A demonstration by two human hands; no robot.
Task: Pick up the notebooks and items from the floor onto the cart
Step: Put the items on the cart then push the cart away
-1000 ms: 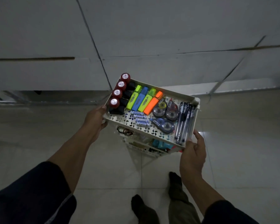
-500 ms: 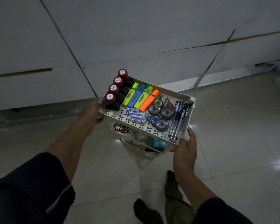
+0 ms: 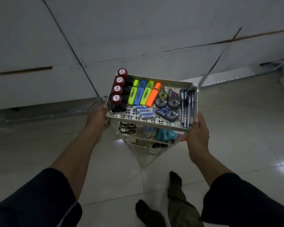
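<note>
Cart [image 3: 147, 122], white, tiered, stands on pale tiled floor [image 3: 236, 128] close to a white wall [image 3: 138, 30], seen from above in dim light. Left hand [image 3: 97, 119] grips the near-left corner of the top tray, thumb against the rim, fingers curled under the edge. Right hand [image 3: 198, 133] holds the near-right corner, thumb up along the rim, fingers wrapped below and out of sight. Top tray, left to right: four red-capped stamps [image 3: 118, 89] in a row along the left side; four highlighters [image 3: 144, 95] side by side, yellow, blue, yellow, orange; three correction-tape dispensers [image 3: 168, 104], two behind and one in front; a bundle of dark pens [image 3: 187, 105] along the right wall. Several batteries [image 3: 144, 112] lie in front of the highlighters, touching one another. Lower shelf partly visible: scissors [image 3: 127, 128] at left, teal packets [image 3: 166, 135] at right, other contents too dark to tell. Dark sleeves on both arms; two feet in dark socks [image 3: 175, 178] on the tiles just behind the cart.
</note>
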